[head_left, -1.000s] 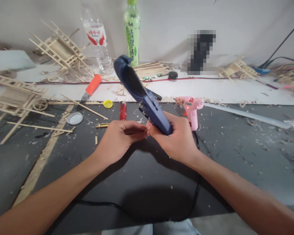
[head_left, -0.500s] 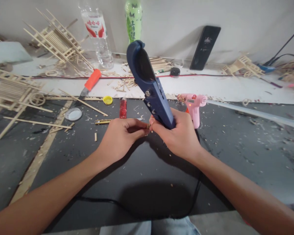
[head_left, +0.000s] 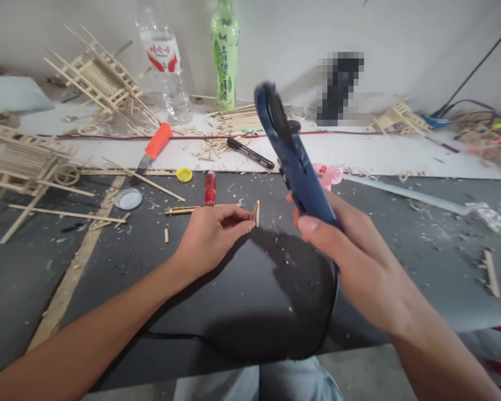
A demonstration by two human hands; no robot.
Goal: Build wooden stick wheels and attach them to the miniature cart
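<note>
Near the middle of the dark tabletop, my left hand (head_left: 211, 234) pinches a short wooden stick (head_left: 257, 213) between thumb and fingertips; the piece stands nearly upright. My right hand (head_left: 354, 250) is wrapped round a blue pipe cutter (head_left: 304, 172), held up and tilted to the left. Its curved head points away from me, slightly blurred by motion. The two hands are apart. Just beyond my left hand lie a red lighter (head_left: 209, 188) and a yellow utility knife (head_left: 179, 210). The pink glue gun (head_left: 329, 175) is partly hidden behind the cutter and my right hand.
Wooden stick models (head_left: 23, 161) stand at the left, with an orange-handled scraper (head_left: 158, 140) nearby. At the back are a water bottle (head_left: 167, 72), a green bottle (head_left: 225, 61), a black marker (head_left: 250, 153) and loose sticks (head_left: 240, 118). A black cable (head_left: 336, 295) crosses the front.
My right hand has moved right and toward me with the pipe cutter, away from my left hand. The short stick in my left fingers now shows, as does the marker formerly hidden behind the cutter.
</note>
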